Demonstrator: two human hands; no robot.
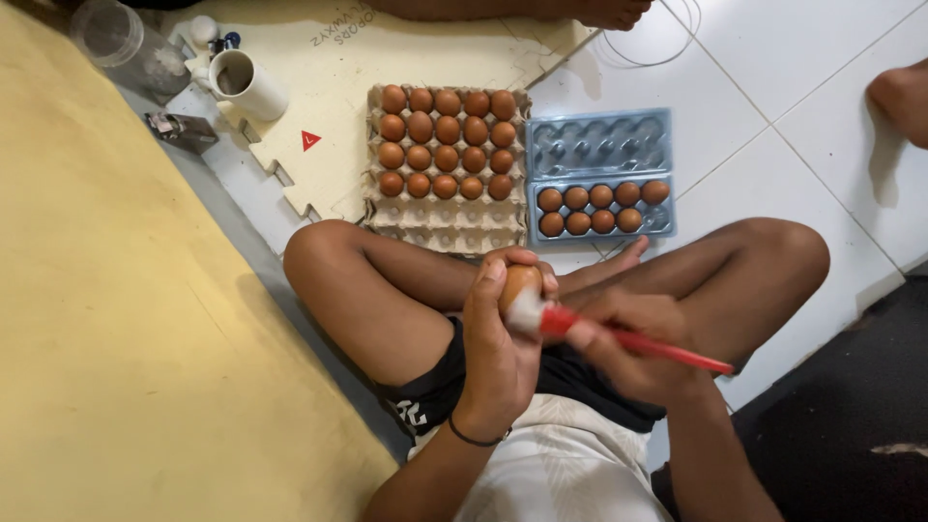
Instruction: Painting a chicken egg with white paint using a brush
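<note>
Head view, looking down at a person seated cross-legged on white floor tiles (773,126); left hand (498,338) is clenched round a brown egg (519,282), held up over the lap, fingers wrapped on its far side; right hand (628,338) is gripped on a red-handled brush (619,336), bristle end pressed vs. the egg's lower side, handle slanted out to the right; brush is blurred, so bristle detail can't be told.

Ahead of the knees, a cardboard egg tray (447,217) is seen, approx. four rows of brown eggs filled at the far end, the near row bare; just beside it, to the right, a clear blue plastic egg carton (599,145) lies opened flat, near half loaded w/ brown eggs, one cell left unfilled, far half w/o eggs.

Tray is rested partly on a cream foam mat (338,77); on the mat's left edge a white mug (246,85) is lying on its side; a clear jar (126,43) is lying beyond it; a yellow surface (116,319) fills the left side.
</note>
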